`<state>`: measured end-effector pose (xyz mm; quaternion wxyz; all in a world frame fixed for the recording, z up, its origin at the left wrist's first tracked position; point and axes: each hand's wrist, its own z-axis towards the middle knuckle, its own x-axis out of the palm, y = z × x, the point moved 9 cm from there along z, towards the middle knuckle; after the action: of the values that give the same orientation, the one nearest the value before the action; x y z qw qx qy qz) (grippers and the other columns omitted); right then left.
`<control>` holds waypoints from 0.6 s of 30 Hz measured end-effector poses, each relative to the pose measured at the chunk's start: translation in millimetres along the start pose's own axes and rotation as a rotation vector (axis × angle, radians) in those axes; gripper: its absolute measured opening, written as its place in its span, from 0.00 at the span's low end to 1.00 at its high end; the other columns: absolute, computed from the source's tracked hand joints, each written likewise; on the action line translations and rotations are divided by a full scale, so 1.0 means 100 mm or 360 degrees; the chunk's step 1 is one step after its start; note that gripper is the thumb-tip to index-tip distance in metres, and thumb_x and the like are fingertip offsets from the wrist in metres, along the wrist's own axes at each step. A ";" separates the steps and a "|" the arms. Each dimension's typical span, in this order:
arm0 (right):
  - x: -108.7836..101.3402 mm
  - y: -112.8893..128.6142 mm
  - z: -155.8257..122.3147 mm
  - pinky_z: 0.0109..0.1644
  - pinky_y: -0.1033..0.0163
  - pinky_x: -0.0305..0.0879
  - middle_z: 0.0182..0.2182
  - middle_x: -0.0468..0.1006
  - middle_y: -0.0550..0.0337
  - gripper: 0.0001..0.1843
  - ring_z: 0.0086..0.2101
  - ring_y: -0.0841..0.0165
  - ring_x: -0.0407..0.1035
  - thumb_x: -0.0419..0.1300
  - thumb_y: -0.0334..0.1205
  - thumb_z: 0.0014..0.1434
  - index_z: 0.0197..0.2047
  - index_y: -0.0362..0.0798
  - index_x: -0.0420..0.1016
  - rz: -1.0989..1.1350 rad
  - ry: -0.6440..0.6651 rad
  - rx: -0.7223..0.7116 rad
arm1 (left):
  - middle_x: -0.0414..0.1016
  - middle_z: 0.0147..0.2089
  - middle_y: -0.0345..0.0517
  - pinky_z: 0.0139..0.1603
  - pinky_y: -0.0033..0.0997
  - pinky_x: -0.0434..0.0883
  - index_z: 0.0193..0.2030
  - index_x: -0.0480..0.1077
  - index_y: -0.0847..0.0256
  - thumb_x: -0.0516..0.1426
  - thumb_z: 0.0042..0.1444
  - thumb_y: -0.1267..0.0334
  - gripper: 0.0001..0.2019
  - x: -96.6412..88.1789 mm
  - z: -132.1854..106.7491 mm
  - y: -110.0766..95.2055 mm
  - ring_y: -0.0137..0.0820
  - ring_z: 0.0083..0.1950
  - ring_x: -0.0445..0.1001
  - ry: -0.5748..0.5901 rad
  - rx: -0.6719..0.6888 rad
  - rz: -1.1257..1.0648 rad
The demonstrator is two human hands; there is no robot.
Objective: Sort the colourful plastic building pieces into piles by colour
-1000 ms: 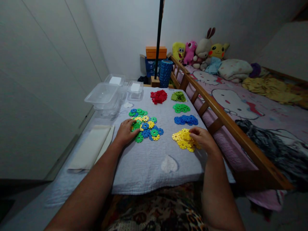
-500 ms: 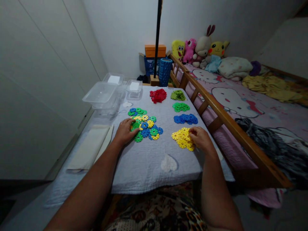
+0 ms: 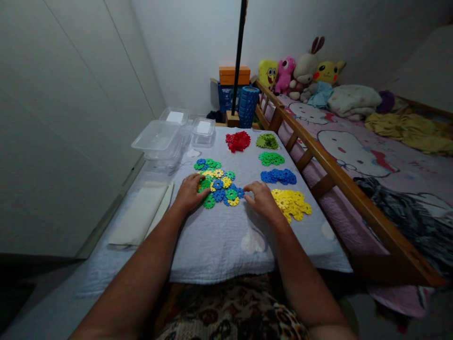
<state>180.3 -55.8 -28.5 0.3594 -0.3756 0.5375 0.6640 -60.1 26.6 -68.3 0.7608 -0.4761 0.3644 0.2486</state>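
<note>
A mixed pile of green, blue and yellow notched plastic discs [image 3: 218, 194] lies mid-table. Resting on its left edge is my left hand [image 3: 190, 192], fingers apart and touching discs. My right hand [image 3: 261, 199] reaches the pile's right edge, thumb and fingers spread around a blue disc [image 3: 240, 192], with nothing visibly held. Right of that hand spreads a pile of yellow discs [image 3: 294, 205], partly hidden by the wrist. Behind it are single-colour heaps: blue discs [image 3: 279, 176], green discs [image 3: 271, 158], olive-green pieces [image 3: 267, 141] and red pieces [image 3: 238, 141].
Clear plastic containers [image 3: 157, 137] stand at the back left, with a smaller lidded box [image 3: 204, 130] beside them. A folded beige cloth [image 3: 139, 215] lies left of my forearm. The wooden bed rail [image 3: 320, 172] runs along the right side. A black pole [image 3: 239, 56] rises behind.
My right hand has left the yellow pile and moved left to the mixed pile's right edge. My left hand stays at the left edge. The view has shifted slightly.
</note>
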 end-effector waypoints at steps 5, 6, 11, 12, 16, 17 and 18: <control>0.31 0.29 0.10 0.59 0.52 0.60 0.52 0.75 0.46 0.16 0.54 0.54 0.64 0.64 0.42 0.65 0.55 0.49 0.79 -0.0135 0.0028 0.0003 | 0.72 0.62 0.57 0.71 0.54 0.64 0.57 0.72 0.60 0.61 0.57 0.50 0.25 0.00 -0.01 0.02 0.50 0.66 0.68 -0.0016 -0.0023 -0.0014; 0.34 0.30 0.10 0.59 0.52 0.60 0.52 0.74 0.46 0.16 0.54 0.53 0.64 0.64 0.42 0.64 0.54 0.49 0.79 -0.0144 0.0029 0.0016 | 0.72 0.62 0.58 0.71 0.54 0.63 0.58 0.72 0.60 0.61 0.57 0.50 0.25 0.01 -0.01 0.03 0.50 0.66 0.68 -0.0017 -0.0023 -0.0014; 0.35 0.25 0.10 0.57 0.53 0.62 0.51 0.74 0.46 0.15 0.52 0.53 0.64 0.67 0.39 0.58 0.50 0.47 0.77 -0.0064 -0.0020 0.0065 | 0.72 0.63 0.59 0.71 0.55 0.63 0.58 0.72 0.61 0.61 0.57 0.50 0.25 0.02 0.00 0.03 0.51 0.67 0.68 -0.0010 -0.0010 -0.0012; 0.33 0.24 0.10 0.56 0.54 0.62 0.49 0.75 0.47 0.15 0.51 0.54 0.65 0.67 0.37 0.57 0.48 0.47 0.77 -0.0011 -0.0041 0.0063 | 0.72 0.63 0.60 0.71 0.56 0.63 0.58 0.72 0.61 0.61 0.57 0.50 0.25 0.02 0.00 0.02 0.51 0.67 0.68 -0.0012 -0.0009 -0.0013; 0.31 0.19 0.16 0.45 0.60 0.63 0.36 0.76 0.58 0.07 0.39 0.64 0.69 0.63 0.31 0.55 0.38 0.48 0.73 0.0361 0.0029 0.0049 | 0.72 0.62 0.59 0.70 0.56 0.65 0.58 0.72 0.61 0.61 0.57 0.50 0.25 0.01 0.00 0.02 0.51 0.66 0.69 -0.0027 -0.0007 -0.0021; 0.30 0.17 0.19 0.42 0.62 0.62 0.33 0.75 0.61 0.05 0.36 0.66 0.68 0.62 0.31 0.55 0.36 0.48 0.73 0.0472 0.0073 0.0055 | 0.72 0.62 0.59 0.70 0.56 0.65 0.58 0.72 0.61 0.61 0.57 0.50 0.25 0.01 0.00 0.02 0.51 0.66 0.69 -0.0027 -0.0005 -0.0021; 0.27 0.14 0.23 0.40 0.63 0.61 0.30 0.74 0.63 0.04 0.33 0.67 0.68 0.61 0.31 0.55 0.34 0.49 0.72 0.0578 0.0106 0.0061 | 0.72 0.63 0.59 0.70 0.55 0.65 0.58 0.72 0.61 0.61 0.57 0.50 0.25 0.01 -0.01 0.02 0.51 0.66 0.69 -0.0028 -0.0005 -0.0019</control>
<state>153.1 -33.6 -43.6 0.2227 -0.2872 0.6206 0.6948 -61.5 27.1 -70.3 0.7647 -0.4772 0.3546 0.2488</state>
